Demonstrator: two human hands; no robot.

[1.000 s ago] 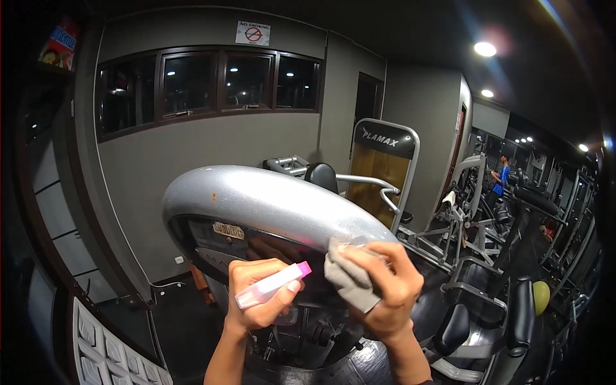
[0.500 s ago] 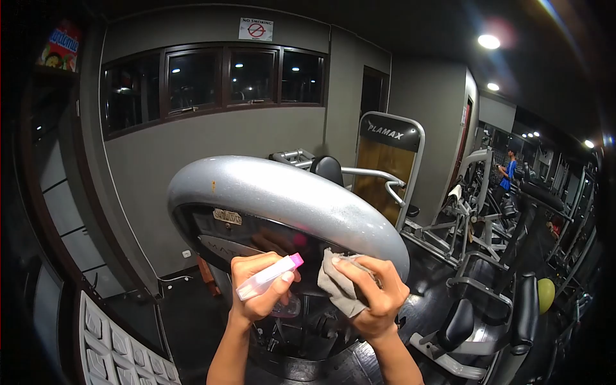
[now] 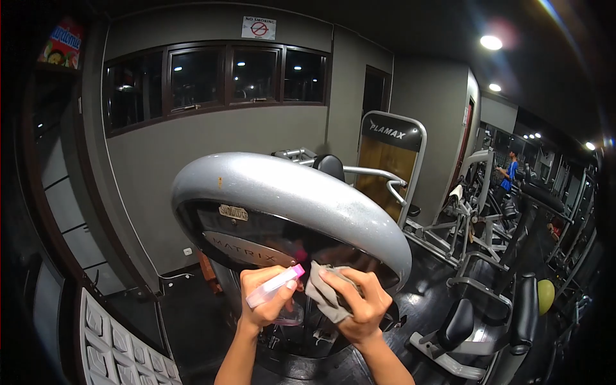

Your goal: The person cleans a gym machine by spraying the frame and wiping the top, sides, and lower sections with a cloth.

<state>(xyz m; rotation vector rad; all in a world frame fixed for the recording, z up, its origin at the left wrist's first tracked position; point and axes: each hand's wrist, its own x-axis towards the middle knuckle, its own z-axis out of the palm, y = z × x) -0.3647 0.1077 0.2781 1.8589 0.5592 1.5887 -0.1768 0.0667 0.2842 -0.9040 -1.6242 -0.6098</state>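
My left hand point(image 3: 264, 301) is wrapped round a spray bottle point(image 3: 274, 287) with a clear body and a pink nozzle that points toward the machine. In my right hand point(image 3: 360, 308) is a bunched grey cloth point(image 3: 326, 294), pinched under the fingers and hanging beside the nozzle. Both hands are in front of a gym machine's upper housing point(image 3: 289, 176), which has a thick silver rounded rim. Its dark glossy panel point(image 3: 314, 239) carries a MATRIX plate point(image 3: 240, 249) and a small SHOULDER label point(image 3: 233, 212).
A PLAMAX machine point(image 3: 391, 147) stands behind, near the wall. To the right are a padded black seat machine point(image 3: 526, 311) and a yellow-green ball point(image 3: 545, 296). A person in blue point(image 3: 509, 172) stands far back at right. A white patterned panel point(image 3: 122, 340) is at lower left.
My right hand and the cloth have moved left and slightly down, closer to the bottle. My left hand has shifted a little right and down, uncovering the MATRIX lettering.
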